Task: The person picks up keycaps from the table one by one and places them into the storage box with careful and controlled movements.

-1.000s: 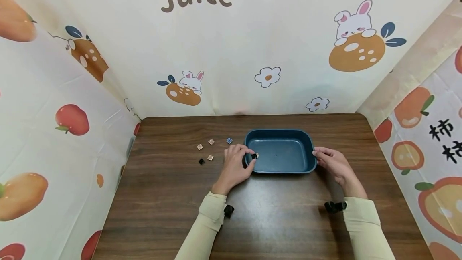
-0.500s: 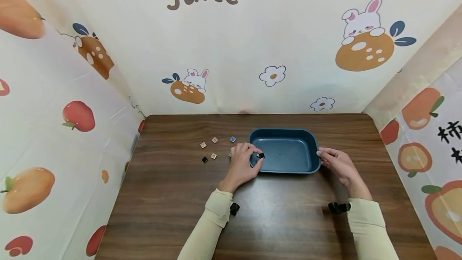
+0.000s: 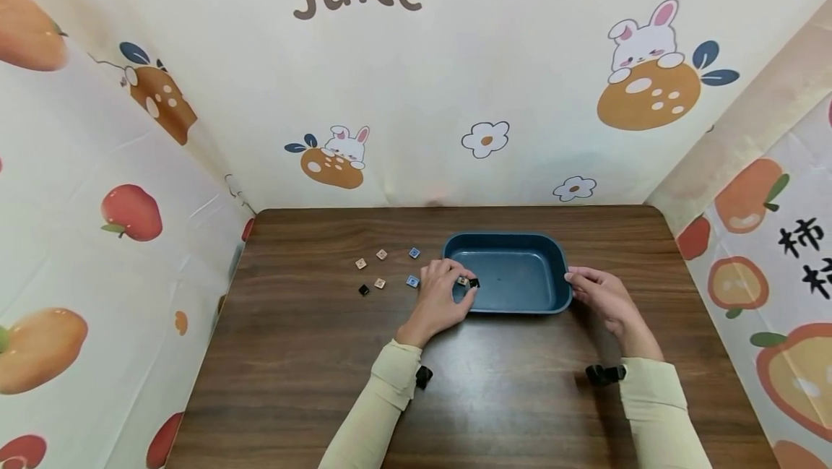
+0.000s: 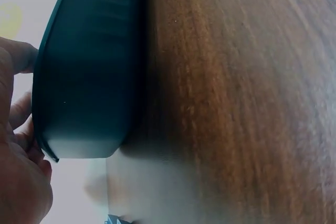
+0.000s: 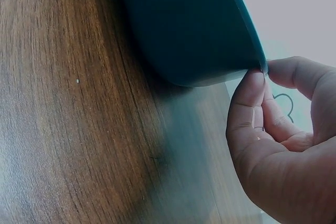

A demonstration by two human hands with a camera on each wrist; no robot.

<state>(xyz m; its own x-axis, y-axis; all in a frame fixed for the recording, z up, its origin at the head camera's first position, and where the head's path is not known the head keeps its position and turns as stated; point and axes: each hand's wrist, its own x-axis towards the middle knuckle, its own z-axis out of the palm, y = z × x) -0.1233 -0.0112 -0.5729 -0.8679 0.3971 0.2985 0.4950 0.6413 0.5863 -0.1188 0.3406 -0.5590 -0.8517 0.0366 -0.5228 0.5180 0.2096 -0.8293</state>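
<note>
A dark blue rectangular plastic box (image 3: 513, 308) stands on the wooden table. My left hand (image 3: 438, 299) reaches over its left wall, and thumb and forefinger pinch a small black block (image 3: 474, 282) inside the box outline. Close beside it, within the curve of those fingers, shows a tan block (image 3: 462, 281). In the left wrist view, the box wall hides both blocks and the fingertips. At the opposite end, my right hand (image 3: 604, 295) pinches the box's rim between thumb and forefinger, plain in the right wrist view (image 5: 294, 145).
Left of the box, several small square blocks lie on the table (image 3: 305, 353): tan ones (image 3: 360, 264), a black one (image 3: 364, 290) and two blue ones (image 3: 412, 281). Printed cloth (image 3: 416, 93) rises behind the table and along both sides.
My left hand has moved right, farther over the box with the black block between its fingertips. The nearer blue block, hidden before, now shows behind it. The right hand stays on the rim.
</note>
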